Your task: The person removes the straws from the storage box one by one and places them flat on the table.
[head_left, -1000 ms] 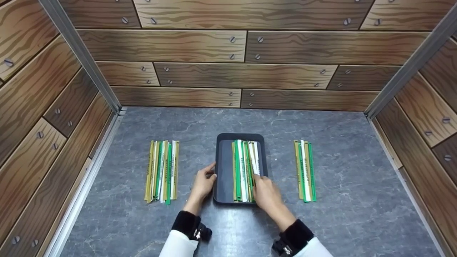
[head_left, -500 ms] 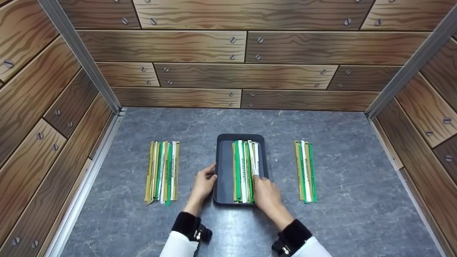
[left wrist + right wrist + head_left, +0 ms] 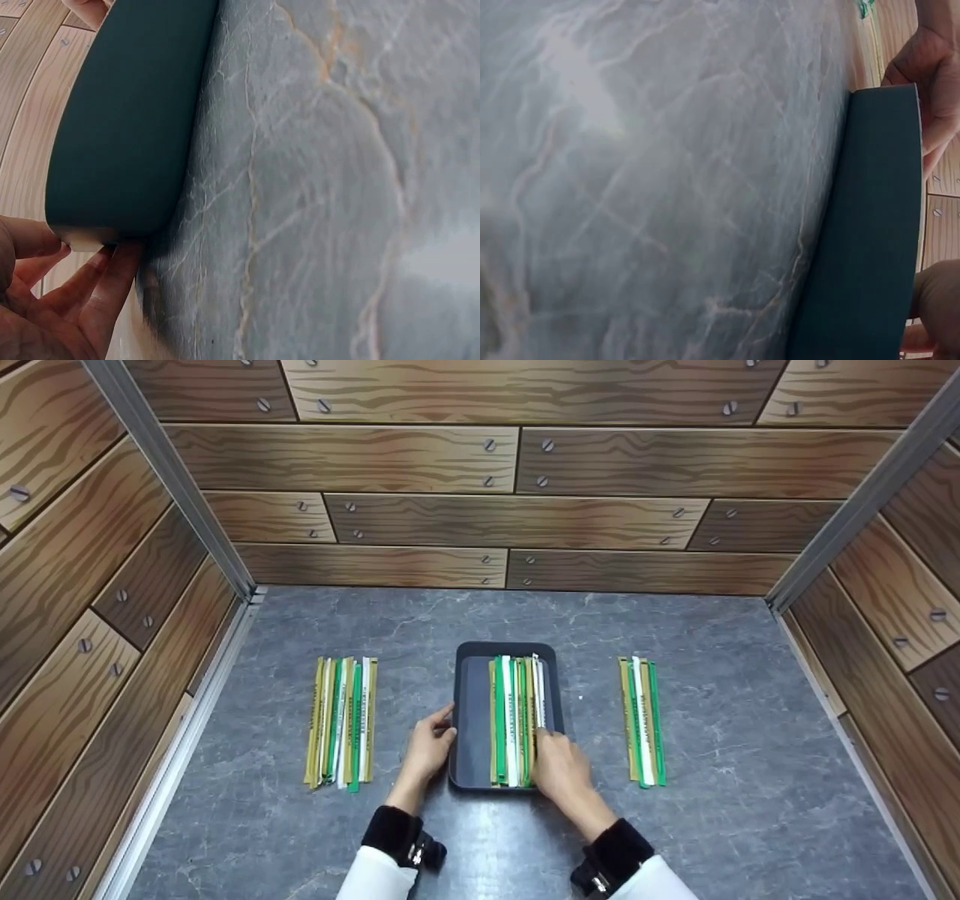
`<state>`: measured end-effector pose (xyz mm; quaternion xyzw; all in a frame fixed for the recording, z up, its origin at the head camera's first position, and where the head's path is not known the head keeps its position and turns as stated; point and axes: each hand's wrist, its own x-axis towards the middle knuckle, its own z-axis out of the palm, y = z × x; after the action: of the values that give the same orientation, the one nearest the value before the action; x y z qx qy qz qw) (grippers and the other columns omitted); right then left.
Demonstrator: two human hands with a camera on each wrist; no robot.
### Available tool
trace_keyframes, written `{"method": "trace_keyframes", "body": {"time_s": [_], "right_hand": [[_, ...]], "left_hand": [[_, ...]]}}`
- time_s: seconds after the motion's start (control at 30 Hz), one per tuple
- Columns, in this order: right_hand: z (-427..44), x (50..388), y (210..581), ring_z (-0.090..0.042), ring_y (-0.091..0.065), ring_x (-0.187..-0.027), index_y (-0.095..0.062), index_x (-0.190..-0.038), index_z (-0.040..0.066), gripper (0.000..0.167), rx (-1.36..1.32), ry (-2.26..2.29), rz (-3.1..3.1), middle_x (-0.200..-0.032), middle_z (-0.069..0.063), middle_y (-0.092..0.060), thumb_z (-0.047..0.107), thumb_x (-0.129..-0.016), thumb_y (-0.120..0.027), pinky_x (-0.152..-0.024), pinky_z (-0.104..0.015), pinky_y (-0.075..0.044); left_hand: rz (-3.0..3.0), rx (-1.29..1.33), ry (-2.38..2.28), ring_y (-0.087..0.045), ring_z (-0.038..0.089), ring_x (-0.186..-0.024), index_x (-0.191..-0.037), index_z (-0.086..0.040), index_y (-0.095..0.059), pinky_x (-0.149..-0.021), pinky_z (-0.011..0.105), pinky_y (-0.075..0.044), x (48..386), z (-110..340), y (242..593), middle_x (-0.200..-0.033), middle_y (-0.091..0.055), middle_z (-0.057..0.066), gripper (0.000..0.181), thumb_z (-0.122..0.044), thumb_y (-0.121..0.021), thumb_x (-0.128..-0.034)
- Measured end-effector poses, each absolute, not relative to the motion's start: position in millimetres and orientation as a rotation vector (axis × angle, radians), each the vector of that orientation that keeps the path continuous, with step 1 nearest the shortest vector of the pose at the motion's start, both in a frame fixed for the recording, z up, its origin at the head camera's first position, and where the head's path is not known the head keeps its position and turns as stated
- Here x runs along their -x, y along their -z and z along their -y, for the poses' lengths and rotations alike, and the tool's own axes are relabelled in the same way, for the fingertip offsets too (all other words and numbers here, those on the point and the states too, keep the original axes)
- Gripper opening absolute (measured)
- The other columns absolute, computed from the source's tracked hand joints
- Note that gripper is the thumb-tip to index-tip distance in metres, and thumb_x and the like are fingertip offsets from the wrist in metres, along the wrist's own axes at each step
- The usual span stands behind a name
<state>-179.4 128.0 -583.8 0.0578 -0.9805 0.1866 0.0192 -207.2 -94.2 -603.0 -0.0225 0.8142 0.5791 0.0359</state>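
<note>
A dark rectangular tray (image 3: 472, 697) holds a row of long, thin green, white and gold stick packets (image 3: 513, 720) in its right part. Against the tray's left side rests my left hand (image 3: 426, 746), its index finger and thumb touching the outer wall; in the left wrist view this hand (image 3: 67, 300) touches the tray (image 3: 127, 120) corner. My right hand (image 3: 564, 769) reaches over the right rim and pinches packets at the row's right edge, its fingertips partly hidden. The right wrist view shows only part of that hand (image 3: 939, 307) behind the tray wall (image 3: 866, 225).
One bundle of stick packets (image 3: 341, 724) lies left of the tray, and a smaller bundle (image 3: 642, 724) lies to its right. The grey marbled table (image 3: 735, 735) is bordered by wood-patterned walls (image 3: 420, 566) and metal corner posts.
At the right of the row in the tray, packets have shifted under my right hand, and a gold one now shows beside the white ones. My left hand has stayed in place.
</note>
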Motion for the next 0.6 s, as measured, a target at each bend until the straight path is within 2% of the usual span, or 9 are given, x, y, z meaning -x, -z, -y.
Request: {"method": "trace_keyframes", "body": {"time_s": [0.13, 0.23, 0.43, 0.6], "right_hand": [[-130.8, 178.9, 576.6, -0.037, -0.066, -0.076, -0.063, -0.119, -0.003, 0.049, -0.086, -0.747, 3.099, -0.099, -0.026, -0.067, -0.008, -0.07, -0.063, -0.053, -0.042, -0.054], [-135.1, 178.1, 570.7, -0.037, -0.067, -0.085, -0.063, -0.126, -0.001, 0.054, -0.059, -0.852, 3.074, -0.106, -0.025, -0.068, -0.006, -0.072, -0.06, -0.056, -0.043, -0.055], [-151.0, 177.2, 558.6, -0.019, -0.063, -0.065, -0.066, -0.122, -0.001, 0.048, -0.089, -1.047, 2.936, -0.089, -0.01, -0.071, -0.009, -0.075, -0.06, -0.053, -0.034, -0.052], [-170.9, 177.2, 552.9, -0.012, -0.06, -0.061, -0.066, -0.123, 0.0, 0.045, -0.021, -1.06, 2.889, -0.092, -0.009, -0.07, -0.006, -0.079, -0.062, -0.049, -0.03, -0.049]], "left_hand": [[-2.505, 0.078, -1.772, -0.062, 0.036, -0.11, -0.14, -0.006, -0.054, -0.088, 0.042, -0.053, 207.6, 94.4, 603.7, -0.114, -0.064, 0.021, 0.046, 0.002, -0.058, -0.0947], [-2.507, 0.077, -1.768, -0.062, 0.035, -0.109, -0.14, -0.006, -0.054, -0.088, 0.042, -0.053, 208.0, 94.7, 604.4, -0.114, -0.064, 0.021, 0.046, 0.002, -0.058, -0.0947], [-2.525, 0.063, -1.772, -0.062, 0.037, -0.109, -0.139, -0.003, -0.055, -0.089, 0.043, -0.053, 208.3, 93.8, 605.0, -0.112, -0.064, 0.022, 0.046, 0.004, -0.058, -0.0937], [-2.503, 0.08, -1.785, -0.06, 0.037, -0.113, -0.14, -0.005, -0.054, -0.093, 0.044, -0.051, 208.2, 92.7, 605.5, -0.114, -0.064, 0.022, 0.047, 0.004, -0.057, -0.0943]]}}
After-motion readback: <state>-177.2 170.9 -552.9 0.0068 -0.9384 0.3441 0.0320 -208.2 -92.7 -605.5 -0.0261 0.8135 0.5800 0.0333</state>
